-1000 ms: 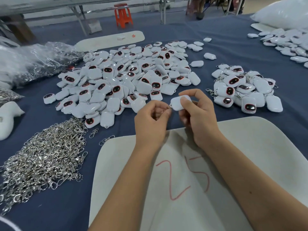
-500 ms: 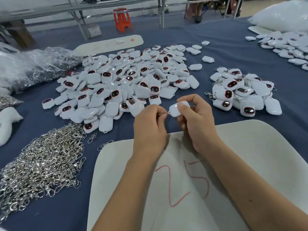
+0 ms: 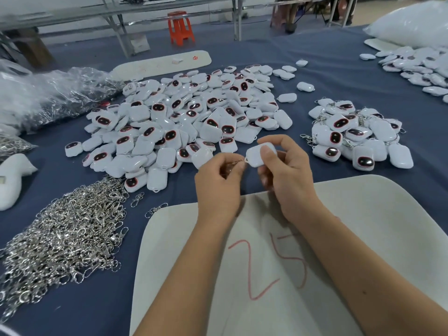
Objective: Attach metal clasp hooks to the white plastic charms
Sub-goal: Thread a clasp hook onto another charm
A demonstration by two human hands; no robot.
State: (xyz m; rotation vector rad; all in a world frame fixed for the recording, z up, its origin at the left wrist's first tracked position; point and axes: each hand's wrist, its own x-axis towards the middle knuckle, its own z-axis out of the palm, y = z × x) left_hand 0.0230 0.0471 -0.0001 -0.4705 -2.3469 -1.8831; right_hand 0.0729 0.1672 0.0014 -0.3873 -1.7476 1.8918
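A white charm (image 3: 257, 155) is pinched in the right hand (image 3: 287, 175), held up just past the far edge of the white board (image 3: 363, 226) marked 25, while a metal clasp hook (image 3: 236, 163) is gripped by the curled fingers of the left hand (image 3: 218, 187) and brought right up against the charm's little loop. The big pile of loose charms (image 3: 184, 122) is spread out on the blue cloth (image 3: 315, 69) beyond the hands, a smaller batch with hooks on (image 3: 358, 134) sits to the right, and the heap of silver clasps (image 3: 60, 238) is piled near left — pretty tidy setup.
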